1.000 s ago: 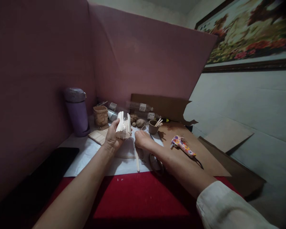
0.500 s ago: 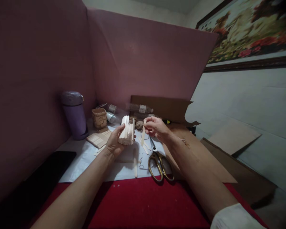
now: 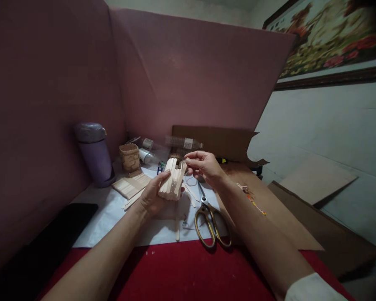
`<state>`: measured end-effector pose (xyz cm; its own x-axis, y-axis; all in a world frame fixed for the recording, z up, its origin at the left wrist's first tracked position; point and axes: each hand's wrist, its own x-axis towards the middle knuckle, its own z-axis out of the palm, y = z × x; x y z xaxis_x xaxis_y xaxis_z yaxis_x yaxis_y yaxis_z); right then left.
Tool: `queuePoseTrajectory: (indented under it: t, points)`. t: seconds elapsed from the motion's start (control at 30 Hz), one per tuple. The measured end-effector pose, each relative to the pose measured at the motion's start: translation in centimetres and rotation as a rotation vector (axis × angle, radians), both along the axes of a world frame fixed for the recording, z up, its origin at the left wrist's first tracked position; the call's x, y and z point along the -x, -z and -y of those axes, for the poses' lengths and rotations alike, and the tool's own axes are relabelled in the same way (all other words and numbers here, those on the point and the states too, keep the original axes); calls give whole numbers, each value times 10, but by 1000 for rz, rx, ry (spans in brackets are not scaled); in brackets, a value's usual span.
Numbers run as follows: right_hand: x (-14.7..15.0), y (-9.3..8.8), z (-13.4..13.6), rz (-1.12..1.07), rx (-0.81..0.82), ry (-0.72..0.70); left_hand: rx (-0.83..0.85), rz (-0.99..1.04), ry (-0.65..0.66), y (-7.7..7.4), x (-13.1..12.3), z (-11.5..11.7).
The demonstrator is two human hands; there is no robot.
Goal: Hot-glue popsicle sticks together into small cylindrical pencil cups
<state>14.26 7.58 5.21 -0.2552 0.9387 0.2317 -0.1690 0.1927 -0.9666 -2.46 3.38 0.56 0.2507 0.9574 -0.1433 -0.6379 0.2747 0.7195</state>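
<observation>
My left hand (image 3: 156, 193) is wrapped round a small cup (image 3: 171, 184) covered with upright wooden craft sticks, tilted above the white sheet. Part of its clear wall shows between the sticks. Between thumb and fingers, my right hand (image 3: 203, 167) pinches the top of a single craft stick (image 3: 183, 170), which lies against or just beside the cup's right side; I cannot tell whether they touch. Below the right wrist rest large scissors (image 3: 207, 213) with gold handles, blades pointing away. Loose craft sticks (image 3: 177, 225) lie under and around the cup.
On the left stand a purple tumbler (image 3: 95, 156) and a carved-looking brown pot (image 3: 129, 157), near a banded bundle of craft sticks (image 3: 131, 184). Clear plastic bottles (image 3: 183, 143) lie at the back before a cardboard piece (image 3: 222, 140). A dark flat object (image 3: 72, 217) is at left.
My right hand has brought its craft stick left to the cup's right side. The cup has shifted slightly right and down and tilted more. The view has moved a little.
</observation>
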Motion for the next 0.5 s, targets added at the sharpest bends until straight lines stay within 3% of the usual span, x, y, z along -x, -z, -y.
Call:
queuePoseTrajectory:
  t: [0.5]
  points:
    - [5, 5, 1, -5, 87, 58, -52, -43, 131, 4, 0, 3]
